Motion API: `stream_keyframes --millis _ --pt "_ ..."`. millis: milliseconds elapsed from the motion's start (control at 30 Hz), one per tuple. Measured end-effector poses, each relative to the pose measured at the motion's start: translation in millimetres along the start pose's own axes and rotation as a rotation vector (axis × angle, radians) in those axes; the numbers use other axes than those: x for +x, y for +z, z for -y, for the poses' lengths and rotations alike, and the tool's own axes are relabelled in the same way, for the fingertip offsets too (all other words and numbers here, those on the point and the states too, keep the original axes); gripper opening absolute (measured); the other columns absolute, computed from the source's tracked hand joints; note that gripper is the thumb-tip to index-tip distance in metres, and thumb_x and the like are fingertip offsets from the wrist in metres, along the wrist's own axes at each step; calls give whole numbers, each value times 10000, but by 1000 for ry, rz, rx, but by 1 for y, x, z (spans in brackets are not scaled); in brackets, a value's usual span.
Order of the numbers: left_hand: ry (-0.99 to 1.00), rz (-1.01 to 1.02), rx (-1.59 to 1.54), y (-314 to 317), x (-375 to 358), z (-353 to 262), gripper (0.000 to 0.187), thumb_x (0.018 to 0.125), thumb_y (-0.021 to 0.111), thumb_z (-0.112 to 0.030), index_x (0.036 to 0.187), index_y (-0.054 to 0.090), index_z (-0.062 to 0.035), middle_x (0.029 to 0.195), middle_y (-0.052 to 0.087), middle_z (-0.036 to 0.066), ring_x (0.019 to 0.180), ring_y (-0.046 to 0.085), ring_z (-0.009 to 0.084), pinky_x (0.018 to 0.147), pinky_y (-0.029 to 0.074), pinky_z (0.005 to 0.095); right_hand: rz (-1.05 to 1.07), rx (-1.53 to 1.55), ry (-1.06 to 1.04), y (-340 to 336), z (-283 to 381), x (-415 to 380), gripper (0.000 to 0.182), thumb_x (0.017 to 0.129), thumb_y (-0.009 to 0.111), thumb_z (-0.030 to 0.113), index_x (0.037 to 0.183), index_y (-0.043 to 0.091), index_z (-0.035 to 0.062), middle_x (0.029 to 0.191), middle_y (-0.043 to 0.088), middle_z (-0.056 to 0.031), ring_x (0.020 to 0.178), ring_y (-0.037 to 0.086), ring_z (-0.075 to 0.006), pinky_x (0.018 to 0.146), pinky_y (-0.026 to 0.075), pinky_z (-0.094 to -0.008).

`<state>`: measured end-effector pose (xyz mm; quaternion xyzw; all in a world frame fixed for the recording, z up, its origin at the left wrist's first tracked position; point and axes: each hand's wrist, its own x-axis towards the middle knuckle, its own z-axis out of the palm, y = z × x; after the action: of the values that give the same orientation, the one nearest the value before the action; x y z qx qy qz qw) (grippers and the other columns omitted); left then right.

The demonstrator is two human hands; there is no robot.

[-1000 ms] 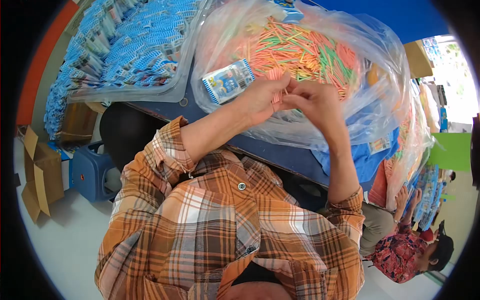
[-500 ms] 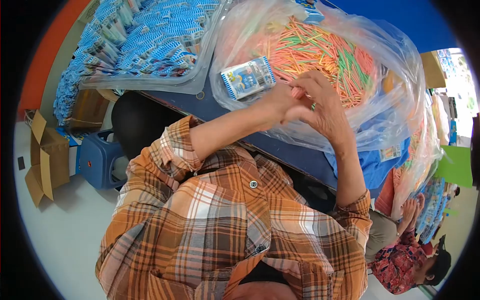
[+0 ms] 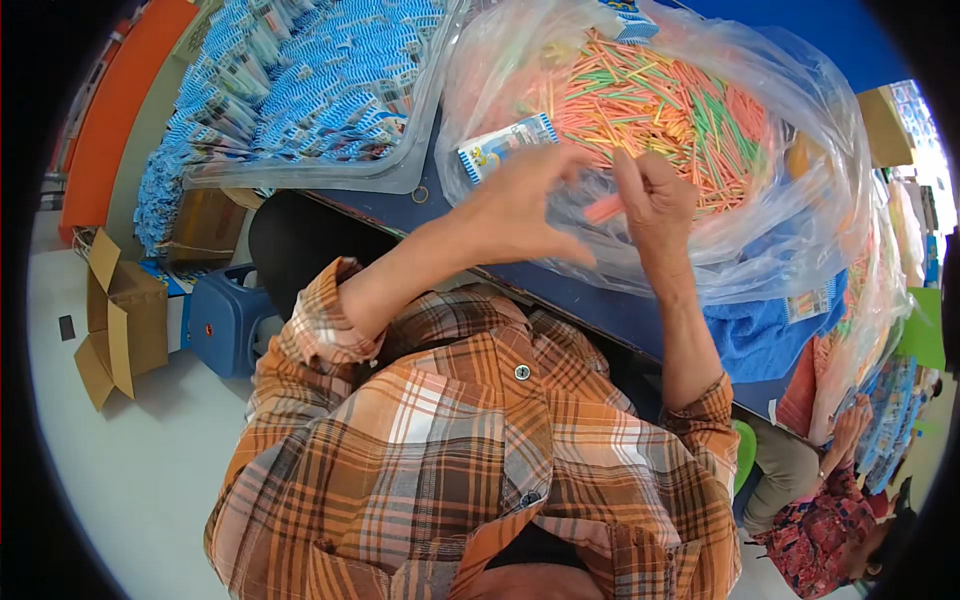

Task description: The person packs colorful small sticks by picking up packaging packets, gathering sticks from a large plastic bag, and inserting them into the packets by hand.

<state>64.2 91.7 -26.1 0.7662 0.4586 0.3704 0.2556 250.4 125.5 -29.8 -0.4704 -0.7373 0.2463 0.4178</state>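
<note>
My left hand (image 3: 515,210) is spread, thumb and fingers apart, with nothing in it. It hovers over the near edge of a clear plastic bag (image 3: 740,270), slightly blurred. Partly behind its fingers lies a blue-and-white printed packet (image 3: 488,157). In my right hand (image 3: 662,197), a small bundle of pink sticks (image 3: 603,208) is held, its end poking out to the left. The opened bag holds a heap of thin pink, green and yellow sticks (image 3: 690,110), just beyond both hands.
A clear plastic tub (image 3: 380,178) full of blue-striped packets (image 3: 330,75) stands at left. A blue cloth (image 3: 760,340) hangs at the table's edge. An open cardboard box (image 3: 135,310) and a blue stool (image 3: 225,320) are on the floor. Another person (image 3: 815,530) sits at lower right.
My hands, close together before at the pink sticks, have parted. The left has moved off leftward and opened, while the right keeps the bundle. The view has shifted slightly.
</note>
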Motion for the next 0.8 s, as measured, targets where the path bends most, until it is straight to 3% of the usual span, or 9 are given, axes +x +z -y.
stream_keyframes --millis 33,67,133,333,433,633,800 --pt "114 -149 194 -4 -2 9 560 632 823 -165 1099 538 -43 1048 565 128 996 536 295 840 420 382 -17 -28 22 -6 -3 1 288 833 696 202 660 521 51 492 470 -79 440 547 -228 432 408 -312" --pt "72 -161 318 -8 -3 16 565 630 822 -171 1103 538 -49 1059 565 124 1007 529 300 844 408 393 -1 -257 -99 -5 -18 -2 298 845 675 210 641 508 71 474 482 -64 433 553 -232 422 412 -323" --pt "-5 -193 563 -12 1 29 574 625 819 -183 1110 536 -61 1082 564 117 1028 516 308 853 385 416 56 -360 -223 -1 -18 -10 289 847 663 220 642 508 88 495 508 -63 451 563 -236 426 422 -335" --pt "-122 -285 536 -3 7 47 571 620 811 -145 1119 541 -81 1065 580 83 1028 528 278 819 363 398 87 -520 -393 1 -22 -18 270 836 658 236 651 499 120 541 533 -50 497 570 -238 445 431 -367" --pt "-119 -342 443 -3 7 55 526 624 808 -114 1082 555 -65 952 630 75 922 591 254 804 376 384 103 -539 -411 5 -25 -20 265 832 661 234 656 499 123 543 529 -43 499 568 -231 447 430 -365" --pt "-138 -388 137 -7 7 66 241 677 769 -57 855 612 -15 760 658 84 725 642 245 677 429 377 124 -550 -413 6 -27 -22 256 833 661 227 666 501 116 552 533 -45 493 566 -225 446 428 -358" --pt "71 -458 376 -14 5 63 138 731 723 -26 834 632 -8 831 671 103 778 643 253 708 458 332 134 -548 -408 7 -26 -23 248 831 661 216 668 504 114 555 537 -48 496 568 -228 450 430 -359"
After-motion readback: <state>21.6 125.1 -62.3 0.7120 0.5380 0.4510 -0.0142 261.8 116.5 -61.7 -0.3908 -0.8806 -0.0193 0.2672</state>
